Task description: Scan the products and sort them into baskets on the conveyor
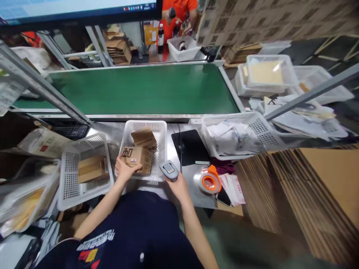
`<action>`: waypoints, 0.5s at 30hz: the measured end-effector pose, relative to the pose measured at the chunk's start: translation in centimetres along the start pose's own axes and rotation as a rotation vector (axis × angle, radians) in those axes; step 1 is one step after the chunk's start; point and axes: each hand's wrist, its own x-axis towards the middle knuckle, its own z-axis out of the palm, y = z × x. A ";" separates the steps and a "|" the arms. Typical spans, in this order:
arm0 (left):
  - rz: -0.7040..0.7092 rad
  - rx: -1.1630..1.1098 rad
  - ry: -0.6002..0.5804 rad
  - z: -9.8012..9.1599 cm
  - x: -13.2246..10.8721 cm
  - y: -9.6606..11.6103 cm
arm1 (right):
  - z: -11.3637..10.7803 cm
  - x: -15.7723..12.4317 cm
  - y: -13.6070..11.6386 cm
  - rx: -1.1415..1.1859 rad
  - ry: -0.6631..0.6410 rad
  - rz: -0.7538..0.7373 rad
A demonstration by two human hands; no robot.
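- Both hands are busy: my left hand (125,170) grips the near-left corner of a small cardboard box (137,158), and my right hand (175,185) is closed around a handheld scanner (169,170).
- That box sits in the middle white basket (162,149) on the worktop (193,186), long axis running left to right.
- From the scanner, the box lies just to the left, close by; a second box (144,137) sits behind it.
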 end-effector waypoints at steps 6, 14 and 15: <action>0.097 0.265 0.137 -1.3 0.4 -0.5 | 0.3 0.9 0.3 0.003 -0.013 -0.073; -0.334 0.487 0.174 -14.0 7.2 -6.5 | -0.2 0.5 -3.7 -0.153 -0.168 -0.230; -0.338 0.417 0.189 -14.6 7.5 -6.8 | -0.2 0.3 -4.7 -0.188 -0.210 -0.266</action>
